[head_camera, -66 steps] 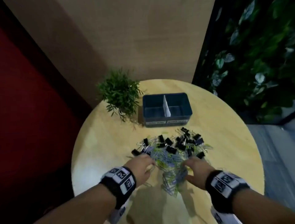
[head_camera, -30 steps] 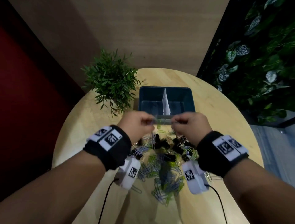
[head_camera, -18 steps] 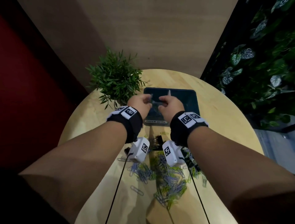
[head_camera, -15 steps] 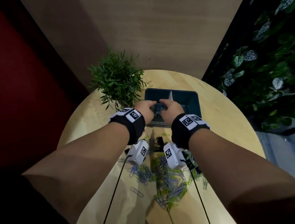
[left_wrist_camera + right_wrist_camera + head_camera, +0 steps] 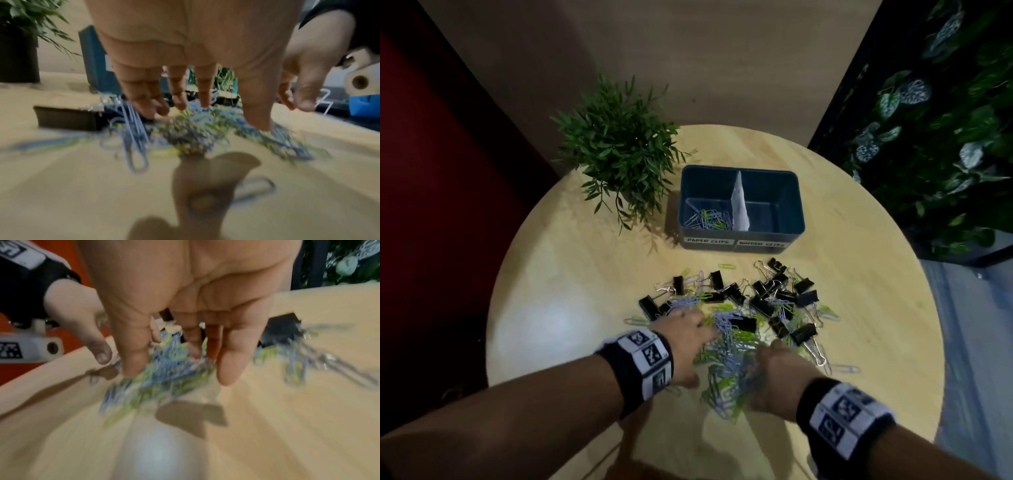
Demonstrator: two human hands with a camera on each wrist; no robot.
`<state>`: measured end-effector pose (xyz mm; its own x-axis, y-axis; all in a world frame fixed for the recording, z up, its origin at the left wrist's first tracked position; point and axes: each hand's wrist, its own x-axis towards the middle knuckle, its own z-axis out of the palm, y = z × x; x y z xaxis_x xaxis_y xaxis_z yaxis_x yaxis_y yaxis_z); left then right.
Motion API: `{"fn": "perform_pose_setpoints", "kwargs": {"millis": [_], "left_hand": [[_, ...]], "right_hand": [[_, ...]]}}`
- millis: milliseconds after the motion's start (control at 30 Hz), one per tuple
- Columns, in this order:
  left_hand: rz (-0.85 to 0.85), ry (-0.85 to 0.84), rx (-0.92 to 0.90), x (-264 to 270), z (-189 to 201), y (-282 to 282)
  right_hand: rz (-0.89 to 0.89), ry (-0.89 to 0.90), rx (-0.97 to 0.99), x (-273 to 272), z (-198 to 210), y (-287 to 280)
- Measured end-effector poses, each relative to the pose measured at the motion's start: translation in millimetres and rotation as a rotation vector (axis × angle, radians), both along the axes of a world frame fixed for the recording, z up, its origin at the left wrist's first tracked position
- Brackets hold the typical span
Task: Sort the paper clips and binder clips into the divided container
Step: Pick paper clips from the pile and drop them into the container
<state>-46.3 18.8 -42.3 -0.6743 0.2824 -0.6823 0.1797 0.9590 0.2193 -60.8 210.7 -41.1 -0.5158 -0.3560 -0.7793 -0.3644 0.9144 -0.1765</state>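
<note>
The dark blue divided container (image 5: pixel 798 219) stands at the table's far side, labelled PAPER CLIPS on the left and BINDER CLIPS on the right. Several paper clips (image 5: pixel 709 219) lie in its left compartment; the right one shows only its floor. A mixed pile lies nearer me: blue and green paper clips (image 5: pixel 729 373) in front, black binder clips (image 5: pixel 774 294) behind. My left hand (image 5: pixel 700 334) and right hand (image 5: pixel 770 356) flank the paper clip heap. Both sets of fingers point straight down into the heap (image 5: pixel 189 134) (image 5: pixel 156 381), touching it without gripping.
A potted green plant (image 5: pixel 619 150) stands left of the container. The round wooden table (image 5: pixel 571 274) ends close on all sides. A wooden wall rises behind it, and dark foliage (image 5: pixel 945 120) fills the right. A stray paper clip (image 5: pixel 842 369) lies right of the pile.
Both hands carried a bunch of paper clips over the container's left compartment, let it go there, and have come back down to the pile with nothing in them.
</note>
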Motion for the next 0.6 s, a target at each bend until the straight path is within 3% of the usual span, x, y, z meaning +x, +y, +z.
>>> {"fn": "perform_pose_setpoints", "kwargs": {"millis": [200, 367, 600], "left_hand": [[0.163, 0.061, 0.008, 19, -23, 15], [0.211, 0.093, 0.049, 15, -23, 16], [0.146, 0.047, 0.029, 8, -17, 22]], "right_hand": [[-0.316, 0.085, -0.189, 20, -23, -12], [-0.365, 0.165, -0.258, 7, -30, -24], [-0.253, 0.113, -0.162, -5, -26, -33]]}}
